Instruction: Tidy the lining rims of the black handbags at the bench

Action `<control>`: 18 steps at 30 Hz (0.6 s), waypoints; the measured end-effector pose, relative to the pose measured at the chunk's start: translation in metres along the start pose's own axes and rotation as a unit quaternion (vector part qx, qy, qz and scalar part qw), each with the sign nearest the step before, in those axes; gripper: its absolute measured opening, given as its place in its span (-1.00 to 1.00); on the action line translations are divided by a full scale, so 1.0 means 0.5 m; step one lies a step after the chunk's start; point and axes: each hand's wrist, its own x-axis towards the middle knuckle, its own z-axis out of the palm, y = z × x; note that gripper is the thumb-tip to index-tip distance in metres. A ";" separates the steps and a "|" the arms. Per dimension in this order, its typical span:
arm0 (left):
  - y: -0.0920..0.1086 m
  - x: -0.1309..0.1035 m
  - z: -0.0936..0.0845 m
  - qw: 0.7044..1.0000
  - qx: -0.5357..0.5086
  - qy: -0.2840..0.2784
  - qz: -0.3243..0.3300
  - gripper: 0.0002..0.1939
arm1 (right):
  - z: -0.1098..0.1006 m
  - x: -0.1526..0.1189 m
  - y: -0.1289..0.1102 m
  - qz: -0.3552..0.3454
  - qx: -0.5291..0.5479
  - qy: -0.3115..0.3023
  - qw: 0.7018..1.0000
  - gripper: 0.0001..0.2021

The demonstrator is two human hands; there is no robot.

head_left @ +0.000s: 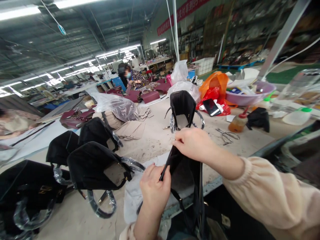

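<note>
A black handbag stands between me and the table edge, its mouth facing up. My left hand is closed on the near part of its rim, the thumb lying along the edge. Farther up the same rim, the fingers of my right hand pinch the edge. The bag's lower part hangs near the table's front edge, partly hidden by my arms. Just beyond my right hand, another black bag with plastic-wrapped handles lies on the table. A white cloth lies beside my left wrist.
Several black bags, one of them nearest my hands, crowd the left. To the right are scissors, a bottle of amber liquid, a phone and a purple basin. Clear plastic bags and burgundy pieces lie behind; other people sit farther off.
</note>
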 end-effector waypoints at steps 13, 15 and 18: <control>-0.001 -0.001 0.003 1.000 0.012 0.005 0.010 -0.86 | 0.011 -0.020 -0.028 -0.039 0.017 -0.063 0.997 -0.70; -0.002 -0.001 0.003 1.000 0.006 0.000 0.006 -0.88 | 0.000 -0.008 -0.008 -0.015 -0.025 0.000 1.000 -0.73; -0.005 0.000 0.004 1.000 0.007 -0.002 -0.007 -0.86 | -0.016 -0.002 0.025 -0.021 -0.004 0.064 0.998 -0.74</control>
